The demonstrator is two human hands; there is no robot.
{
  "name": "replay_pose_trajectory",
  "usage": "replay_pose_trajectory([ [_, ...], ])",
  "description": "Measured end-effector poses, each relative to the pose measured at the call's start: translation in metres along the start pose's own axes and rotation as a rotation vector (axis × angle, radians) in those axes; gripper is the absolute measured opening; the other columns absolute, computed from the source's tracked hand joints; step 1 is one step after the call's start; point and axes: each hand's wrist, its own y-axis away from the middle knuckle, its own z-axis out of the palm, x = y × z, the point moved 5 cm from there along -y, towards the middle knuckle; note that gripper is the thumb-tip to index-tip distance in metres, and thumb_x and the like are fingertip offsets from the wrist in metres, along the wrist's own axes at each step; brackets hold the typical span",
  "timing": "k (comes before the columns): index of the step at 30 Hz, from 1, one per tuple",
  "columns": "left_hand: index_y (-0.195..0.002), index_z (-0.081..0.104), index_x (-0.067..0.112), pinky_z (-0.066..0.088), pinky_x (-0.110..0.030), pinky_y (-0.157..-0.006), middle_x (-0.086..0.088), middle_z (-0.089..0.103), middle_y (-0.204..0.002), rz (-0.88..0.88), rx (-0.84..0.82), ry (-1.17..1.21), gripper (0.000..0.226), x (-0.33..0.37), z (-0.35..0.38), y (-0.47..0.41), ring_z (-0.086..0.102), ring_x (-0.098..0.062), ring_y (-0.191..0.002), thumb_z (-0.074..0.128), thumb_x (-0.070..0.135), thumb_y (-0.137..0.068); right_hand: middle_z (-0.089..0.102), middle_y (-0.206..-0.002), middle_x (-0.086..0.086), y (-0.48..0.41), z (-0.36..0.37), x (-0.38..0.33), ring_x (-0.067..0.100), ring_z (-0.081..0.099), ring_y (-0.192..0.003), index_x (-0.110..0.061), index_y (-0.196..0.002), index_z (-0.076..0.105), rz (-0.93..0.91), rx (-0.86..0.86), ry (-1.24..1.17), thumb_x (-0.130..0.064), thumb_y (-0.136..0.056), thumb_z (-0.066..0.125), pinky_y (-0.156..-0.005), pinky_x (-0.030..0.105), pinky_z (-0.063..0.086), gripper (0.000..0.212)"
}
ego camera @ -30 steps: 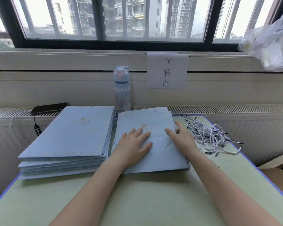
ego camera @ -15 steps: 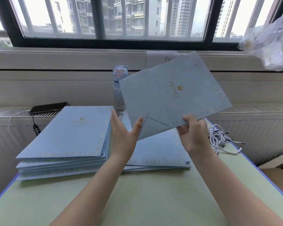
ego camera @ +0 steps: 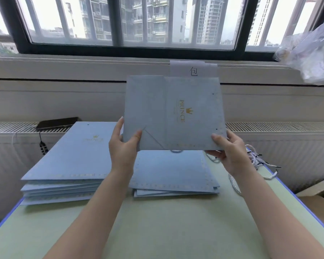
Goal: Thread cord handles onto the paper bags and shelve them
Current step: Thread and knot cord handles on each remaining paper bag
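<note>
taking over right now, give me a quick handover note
Left hand grips the bag at its lower left edge; right hand pinches its lower right corner.
The bag is held up above the table, holes empty.
The left stack and right stack lie flat; cords are heaped at the right edge.
Done: one bag lifted.
Left: thread cords, shelve, repeat.

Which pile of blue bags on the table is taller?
The left pile, by the black phone: its edge shows many layers, while the right pile, beneath the held bag, has only a few.
</note>
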Motion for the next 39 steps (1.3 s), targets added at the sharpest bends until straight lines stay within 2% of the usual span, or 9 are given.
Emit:
replay_pose_trajectory([
  [5, -0.136, 0.040, 0.016, 0.055, -0.020, -0.065, -0.001, 0.066, -0.099, -0.109, 0.017, 0.334, 0.054, 0.002, 0.004, 0.003, 0.069, -0.008, -0.079, 0.063, 0.009, -0.088, 0.069, -0.093, 0.006, 0.005, 0.022, 0.009, 0.016, 0.070, -0.077, -0.012, -0.109, 0.051, 0.032, -0.045, -0.240, 0.005, -0.091, 0.048, -0.058, 0.030, 0.057, 0.025],
  [9, -0.124, 0.042, 0.024, 0.058, -0.027, -0.072, -0.005, 0.068, -0.099, -0.114, -0.127, 0.213, 0.046, -0.012, 0.029, 0.021, 0.070, -0.016, -0.084, 0.058, -0.001, -0.090, 0.071, -0.104, 0.004, 0.019, 0.052, 0.021, 0.024, 0.068, -0.097, -0.017, -0.115, 0.050, 0.021, -0.200, -0.232, 0.008, -0.087, 0.054, -0.076, 0.042, 0.058, 0.037],
  [15, -0.147, 0.029, 0.022, 0.058, -0.026, -0.073, -0.007, 0.070, -0.099, -0.075, -0.089, 0.061, 0.062, -0.014, 0.017, 0.010, 0.069, -0.016, -0.089, 0.052, -0.002, -0.094, 0.060, -0.075, -0.008, 0.011, 0.028, 0.004, 0.009, 0.060, -0.066, -0.023, -0.090, 0.052, -0.022, -0.031, -0.102, -0.002, -0.089, 0.058, -0.065, 0.026, 0.050, 0.021],
  [21, -0.149, 0.025, 0.024, 0.051, -0.013, -0.071, 0.006, 0.067, -0.106, 0.135, -0.078, -0.148, 0.064, -0.003, 0.016, 0.011, 0.065, -0.005, -0.090, 0.053, 0.004, -0.095, 0.073, -0.082, 0.000, 0.004, 0.011, -0.004, 0.015, 0.069, -0.071, -0.018, -0.100, 0.053, -0.048, 0.000, -0.238, 0.004, -0.087, 0.057, -0.061, 0.026, 0.056, 0.025],
  [26, -0.149, 0.021, 0.022, 0.021, -0.030, -0.116, -0.003, 0.009, -0.157, 0.549, -0.244, -0.614, 0.091, -0.009, 0.030, 0.023, 0.012, -0.019, -0.145, 0.076, 0.033, -0.077, 0.072, -0.084, 0.003, 0.005, 0.011, 0.006, 0.016, 0.070, -0.074, -0.017, -0.101, 0.053, -0.049, 0.105, -0.298, 0.005, -0.088, 0.058, -0.061, 0.026, 0.057, 0.026],
  [28, -0.145, 0.035, 0.023, 0.010, -0.040, -0.114, -0.003, 0.002, -0.158, 0.700, -0.450, -0.894, 0.086, -0.025, 0.040, 0.030, -0.003, -0.027, -0.146, 0.072, 0.052, -0.073, 0.069, -0.087, 0.006, 0.003, 0.010, 0.011, 0.015, 0.069, -0.070, -0.015, -0.103, 0.053, -0.006, 0.153, -0.277, 0.003, -0.087, 0.059, -0.059, 0.025, 0.056, 0.024],
  [33, -0.129, 0.059, 0.019, 0.028, -0.043, -0.114, -0.008, 0.042, -0.146, 0.480, -0.600, -0.932, 0.048, -0.038, 0.040, 0.028, 0.025, -0.028, -0.142, 0.072, 0.027, -0.083, 0.062, -0.085, 0.007, -0.002, 0.005, 0.024, 0.013, 0.062, -0.050, -0.013, -0.097, 0.047, 0.170, 0.191, -0.118, 0.001, -0.085, 0.063, -0.044, 0.023, 0.052, 0.024],
  [37, -0.119, 0.067, 0.025, 0.029, -0.039, -0.110, 0.002, 0.059, -0.130, 0.411, -0.628, -0.990, 0.059, -0.035, 0.037, 0.026, 0.049, -0.016, -0.126, 0.064, 0.064, -0.074, 0.060, -0.091, 0.009, -0.005, -0.001, 0.032, 0.016, 0.060, -0.045, -0.009, -0.123, 0.045, 0.307, 0.097, 0.141, -0.003, -0.085, 0.064, -0.044, 0.025, 0.051, 0.043],
  [39, -0.121, 0.065, 0.027, 0.027, -0.029, -0.107, 0.005, 0.055, -0.135, 0.359, -0.676, -1.055, 0.054, -0.036, 0.035, 0.027, 0.049, -0.011, -0.126, 0.066, 0.057, -0.076, 0.059, -0.080, 0.005, -0.003, -0.004, 0.028, 0.015, 0.054, -0.043, -0.011, -0.115, 0.056, 0.314, 0.025, 0.407, -0.012, -0.087, 0.063, -0.043, 0.023, 0.049, 0.028],
])
